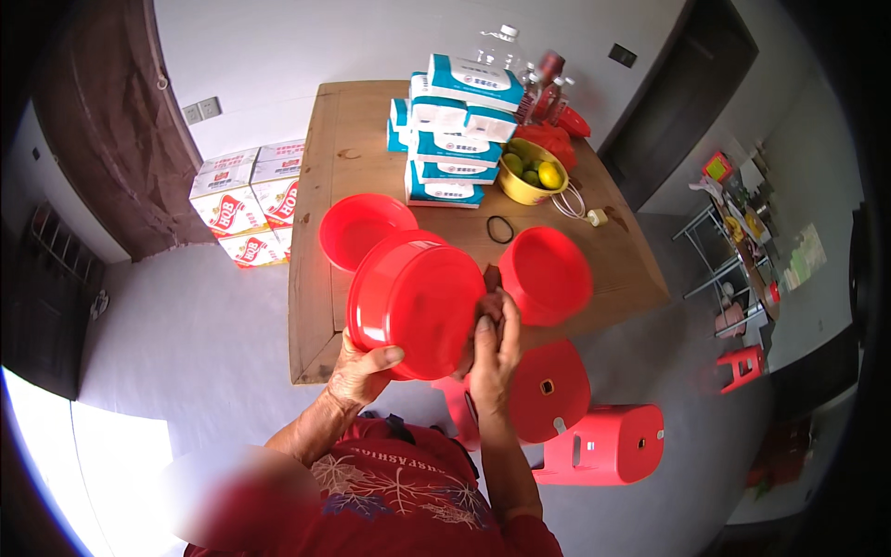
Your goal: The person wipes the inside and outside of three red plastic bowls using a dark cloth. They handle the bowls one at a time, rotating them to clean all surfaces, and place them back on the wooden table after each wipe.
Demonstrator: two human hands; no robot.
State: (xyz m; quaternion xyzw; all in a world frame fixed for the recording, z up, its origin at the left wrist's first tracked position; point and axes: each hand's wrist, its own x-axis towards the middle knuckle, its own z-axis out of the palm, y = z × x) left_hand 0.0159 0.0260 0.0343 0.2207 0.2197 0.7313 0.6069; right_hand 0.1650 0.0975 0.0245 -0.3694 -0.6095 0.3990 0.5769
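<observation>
A red plastic basin [432, 311] is tilted over the near part of the wooden table [348, 167], its flat bottom turned toward me. My left hand [362, 367] grips it at the lower left, thumb lying on the outside. Against the basin's right side, my right hand [497, 339] has its fingers closed on a crumpled brown cloth [490, 302], partly hidden by the fingers. Another red basin [367, 227] sits behind to the left on the table. A third red basin [546, 277] stands to the right, near the table's edge.
Tissue packs [455, 147] are stacked at the back, beside a yellow bowl [524, 190] of fruit, bottles [538, 97], a white cable [575, 209] and a black band [500, 229]. Red stools [608, 446] stand at the near right; cartons [246, 200] are piled left of the table.
</observation>
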